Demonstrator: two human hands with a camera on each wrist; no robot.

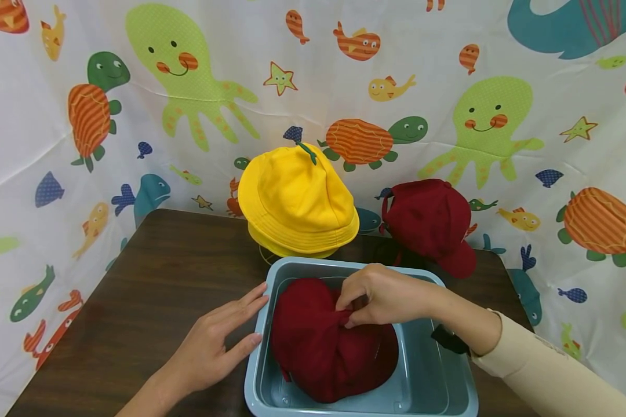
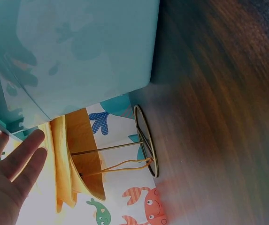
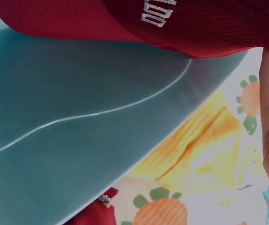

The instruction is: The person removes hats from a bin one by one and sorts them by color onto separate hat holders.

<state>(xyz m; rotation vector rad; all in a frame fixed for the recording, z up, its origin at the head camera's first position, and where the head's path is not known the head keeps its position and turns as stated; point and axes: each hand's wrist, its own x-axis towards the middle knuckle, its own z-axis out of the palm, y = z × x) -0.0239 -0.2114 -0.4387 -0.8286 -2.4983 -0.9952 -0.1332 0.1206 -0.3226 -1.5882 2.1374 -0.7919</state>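
A dark red baseball cap (image 1: 313,341) lies in a light blue plastic basin (image 1: 438,382). My right hand (image 1: 381,294) pinches the cloth at the top of its crown between thumb and fingers. White raised lettering shows on the cap's front (image 3: 157,11) in the right wrist view, above the basin's inner wall. My left hand (image 1: 216,339) has its fingers extended, with the fingertips at the basin's left rim. In the left wrist view those spread fingers (image 2: 28,154) reach the rim's edge.
Behind the basin a yellow bucket hat (image 1: 299,202) with a green stem sits on a wire stand (image 2: 146,140). To its right hangs another red cap (image 1: 430,217). The dark wooden table (image 1: 188,260) backs onto a curtain (image 1: 229,35) printed with sea animals.
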